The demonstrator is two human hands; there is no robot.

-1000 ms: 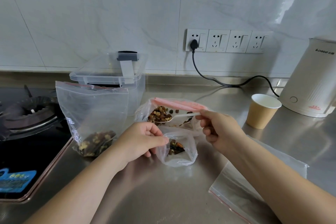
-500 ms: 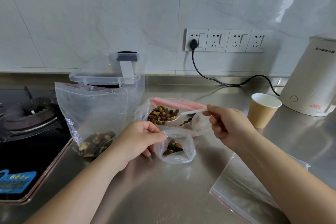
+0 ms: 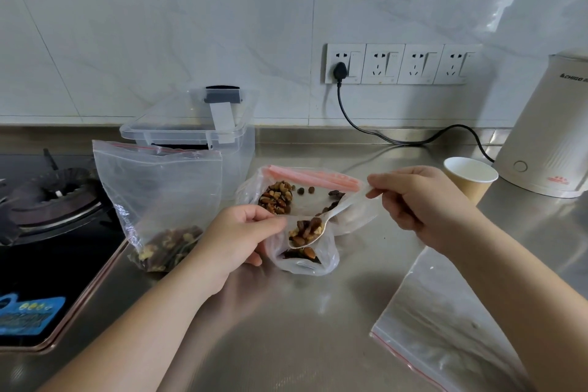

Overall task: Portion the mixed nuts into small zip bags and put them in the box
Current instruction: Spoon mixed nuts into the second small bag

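My left hand (image 3: pixel 237 237) pinches the rim of a small clear zip bag (image 3: pixel 304 259) that stands open on the steel counter with a few nuts at its bottom. My right hand (image 3: pixel 420 204) holds a white plastic spoon (image 3: pixel 313 231) by its handle. The spoon's bowl, heaped with mixed nuts, sits at the small bag's mouth. Behind lies the large nut bag (image 3: pixel 305 197) with a pink zip strip, open and holding loose nuts. A filled zip bag (image 3: pixel 159 200) stands upright at the left. The clear lidded box (image 3: pixel 191 127) is behind it.
A gas hob (image 3: pixel 47 200) takes up the left side. A paper cup (image 3: pixel 469 180) and a white kettle (image 3: pixel 547 134) stand at the right, with a black cord running to the wall sockets. Empty zip bags (image 3: pixel 445 321) lie flat at the front right.
My right hand has lifted a spoonful of nuts out of the large bag and brought it forward to the mouth of the small bag. My left hand has kept its hold.
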